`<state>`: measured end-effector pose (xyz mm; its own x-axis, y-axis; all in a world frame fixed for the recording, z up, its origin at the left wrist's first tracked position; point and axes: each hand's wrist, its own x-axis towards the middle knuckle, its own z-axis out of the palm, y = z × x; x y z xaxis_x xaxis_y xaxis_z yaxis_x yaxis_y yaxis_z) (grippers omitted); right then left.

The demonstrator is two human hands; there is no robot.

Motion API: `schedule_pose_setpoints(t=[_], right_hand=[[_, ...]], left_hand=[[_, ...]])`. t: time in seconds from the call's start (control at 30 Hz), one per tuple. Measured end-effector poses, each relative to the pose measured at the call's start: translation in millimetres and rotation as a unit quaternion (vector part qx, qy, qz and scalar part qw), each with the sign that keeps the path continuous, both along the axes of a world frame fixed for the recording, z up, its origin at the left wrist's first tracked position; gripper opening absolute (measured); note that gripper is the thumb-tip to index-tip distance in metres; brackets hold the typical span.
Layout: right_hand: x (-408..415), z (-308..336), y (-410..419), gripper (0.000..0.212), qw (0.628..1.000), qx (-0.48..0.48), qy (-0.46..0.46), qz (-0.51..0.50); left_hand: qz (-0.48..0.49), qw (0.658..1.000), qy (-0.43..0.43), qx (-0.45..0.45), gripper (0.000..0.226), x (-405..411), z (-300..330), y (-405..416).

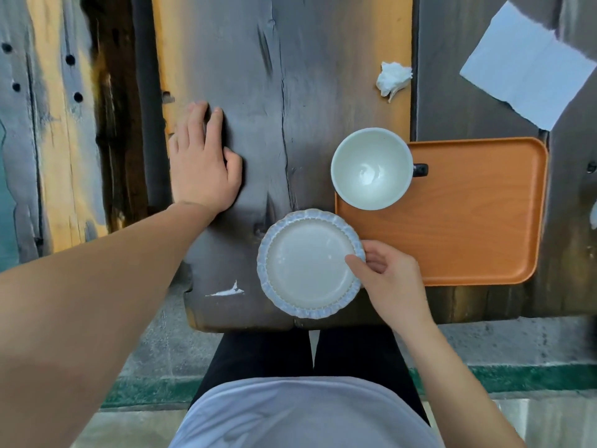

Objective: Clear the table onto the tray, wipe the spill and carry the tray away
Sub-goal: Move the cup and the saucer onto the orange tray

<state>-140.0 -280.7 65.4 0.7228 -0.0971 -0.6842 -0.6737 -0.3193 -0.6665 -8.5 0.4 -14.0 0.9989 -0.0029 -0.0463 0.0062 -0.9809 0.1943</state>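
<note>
One view only, from the head, looking almost straight down the person's own front. The shirt and dark trousers fill the bottom edge, and both forearms reach up into frame from there. The dark wooden desk (258, 92) sits close beneath and spans the upper two-thirds. Wide-angle lens: the edges bend, and floor shows below the desk's near edge.

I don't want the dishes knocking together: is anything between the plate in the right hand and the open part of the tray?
Nothing visible blocks it. The right hand grips the plate at its right rim, just left of the tray. The cup sits farther back on the tray's far left corner, leaving the near area bare.
</note>
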Motion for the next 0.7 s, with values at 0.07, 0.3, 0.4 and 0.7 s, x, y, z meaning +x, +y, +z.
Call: schedule_pose_setpoints(t=[0.07, 0.3, 0.4, 0.7], right_hand=[[1.3, 6.7, -22.9, 0.018, 1.0, 0.008, -0.003, -0.014], [3.7, 8.2, -87.5, 0.018, 0.997, -0.071, -0.003, 0.036], [7.4, 8.2, -95.0, 0.019, 0.997, -0.06, -0.009, 0.042], [2.2, -9.7, -111.1, 0.021, 0.998, -0.06, -0.016, -0.013]], left_hand=[[0.0, 1.0, 0.005, 0.003, 0.059, -0.1, 0.9, -0.4], [0.006, 1.0, -0.001, 0.003, 0.06, -0.3, 2.0, 7.9], [0.013, 1.0, -0.01, 0.006, 0.059, -0.7, 2.8, 14.1], [-0.003, 1.0, -0.029, 0.0, 0.058, -1.3, -6.8, -1.0]])
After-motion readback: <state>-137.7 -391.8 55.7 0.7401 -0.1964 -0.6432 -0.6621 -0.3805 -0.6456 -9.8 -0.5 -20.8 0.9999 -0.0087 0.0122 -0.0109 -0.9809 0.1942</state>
